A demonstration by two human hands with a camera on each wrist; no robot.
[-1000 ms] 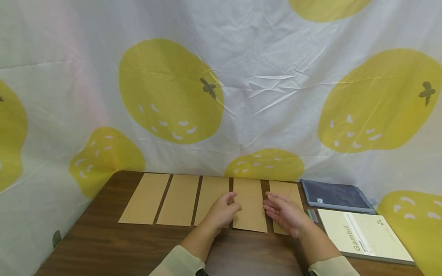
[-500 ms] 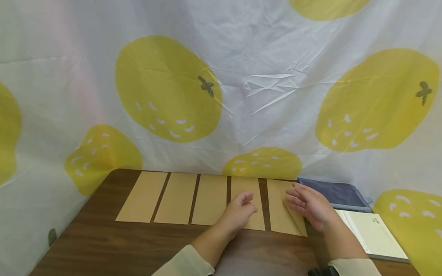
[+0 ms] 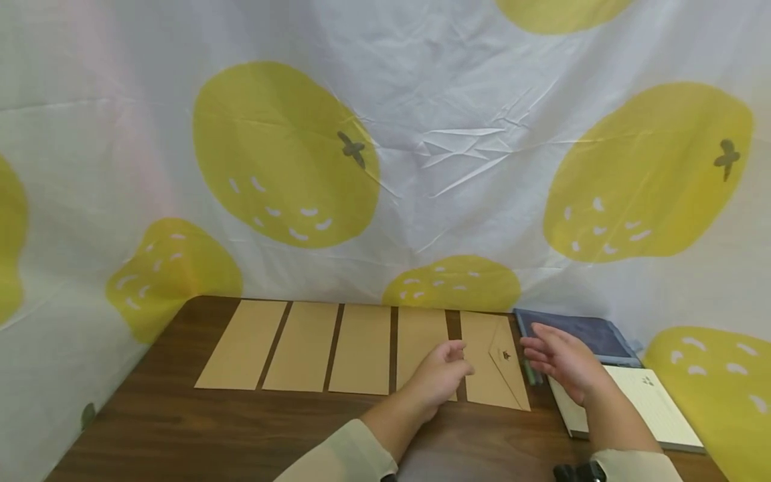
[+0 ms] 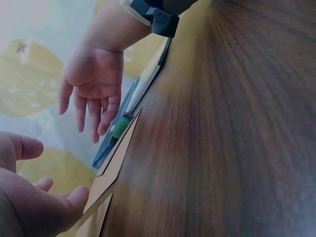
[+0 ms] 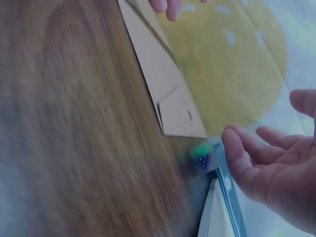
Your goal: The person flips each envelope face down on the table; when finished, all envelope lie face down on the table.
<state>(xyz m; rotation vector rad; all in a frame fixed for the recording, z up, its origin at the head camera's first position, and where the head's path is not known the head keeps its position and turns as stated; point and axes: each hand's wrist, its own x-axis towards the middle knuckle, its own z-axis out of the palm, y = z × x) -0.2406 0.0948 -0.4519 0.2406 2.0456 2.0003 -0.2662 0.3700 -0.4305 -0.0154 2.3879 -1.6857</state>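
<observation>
Several brown paper envelopes lie side by side in a row on the dark wooden table [image 3: 199, 428]. The rightmost envelope [image 3: 482, 358] has its pointed flap on the right, folded down, with a small dark print. My left hand [image 3: 436, 375] hovers over the near end of the envelope beside it [image 3: 418, 335], fingers loosely bent and holding nothing. To the right of the row is my right hand [image 3: 566, 358], palm facing left, its fingers relaxed and holding nothing. Behind it in the head view lies a blue zip pouch [image 3: 572, 331]. Both hands appear above the table in the left wrist view.
A cream notebook [image 3: 650, 408] lies at the right, partly behind the right forearm. A small green and purple item with a grape print [image 5: 202, 158] sits between the envelopes and notebook. A white cloth with yellow fruit shapes [image 3: 289, 154] hangs behind the table.
Both hands have moved to the right. My right hand has left the rightmost envelope, whose flap and print are now uncovered. The left hand has shifted past the middle envelope.
</observation>
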